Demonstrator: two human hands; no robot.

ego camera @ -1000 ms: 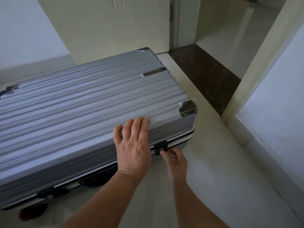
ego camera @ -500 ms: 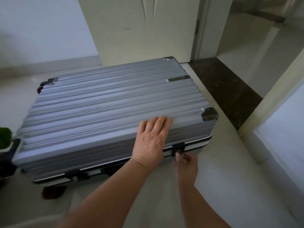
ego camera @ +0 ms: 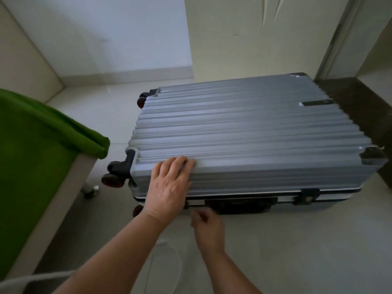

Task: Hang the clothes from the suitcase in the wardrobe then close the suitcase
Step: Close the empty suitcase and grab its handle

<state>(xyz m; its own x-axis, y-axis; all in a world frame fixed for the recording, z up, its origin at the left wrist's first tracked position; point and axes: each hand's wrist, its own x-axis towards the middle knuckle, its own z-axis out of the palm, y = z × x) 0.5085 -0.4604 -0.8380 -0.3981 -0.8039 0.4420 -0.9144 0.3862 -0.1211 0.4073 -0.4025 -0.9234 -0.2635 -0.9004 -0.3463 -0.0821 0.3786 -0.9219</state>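
Note:
The grey ribbed suitcase [ego camera: 250,134] lies flat on the floor with its lid down. My left hand [ego camera: 169,187] presses on the lid's near left edge, fingers straight over the ribs. My right hand [ego camera: 209,227] is just below the seam, its curled fingers close to the left latch [ego camera: 186,205], which my left hand partly hides. The hand is blurred, and whether it touches or pinches the latch cannot be told. The black side handle [ego camera: 239,205] and the right latch [ego camera: 306,196] show along the front. No clothes or wardrobe are in view.
A bed with a green cover [ego camera: 31,149] stands at the left, near the suitcase's wheels [ego camera: 112,179]. A white cable [ego camera: 169,257] loops on the floor under my arms. A cream door [ego camera: 244,39] and a dark threshold [ego camera: 360,98] are behind the suitcase.
Both hands have moved left along the suitcase's front edge, from the right latch to the left one. The view has swung left and the bed has come into sight.

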